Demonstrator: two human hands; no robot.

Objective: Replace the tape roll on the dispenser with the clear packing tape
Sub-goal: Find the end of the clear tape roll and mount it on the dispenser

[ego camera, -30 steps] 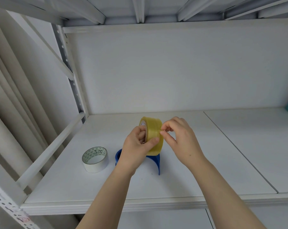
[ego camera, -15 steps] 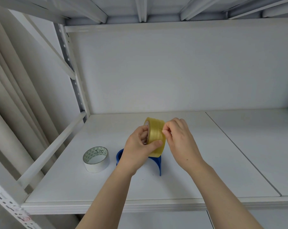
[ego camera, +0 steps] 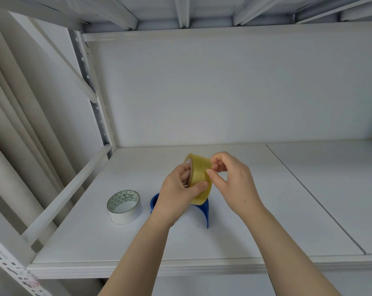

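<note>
Picking at the clear tape (ego camera: 199, 178) edge with the right hand (ego camera: 232, 180), left hand (ego camera: 178, 193) gripping the roll just above the blue dispenser (ego camera: 204, 210). Probably freeing the end, then seating it; the white roll (ego camera: 124, 207) sits left.

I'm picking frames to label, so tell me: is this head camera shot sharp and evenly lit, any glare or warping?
Head view: light is soft and even, shadows faint; no strong glare on the clear tape roll; left hand, right hand, white tape roll and blue dispenser look sharp; wide-angle lens bends the shelf edges and posts.
</note>
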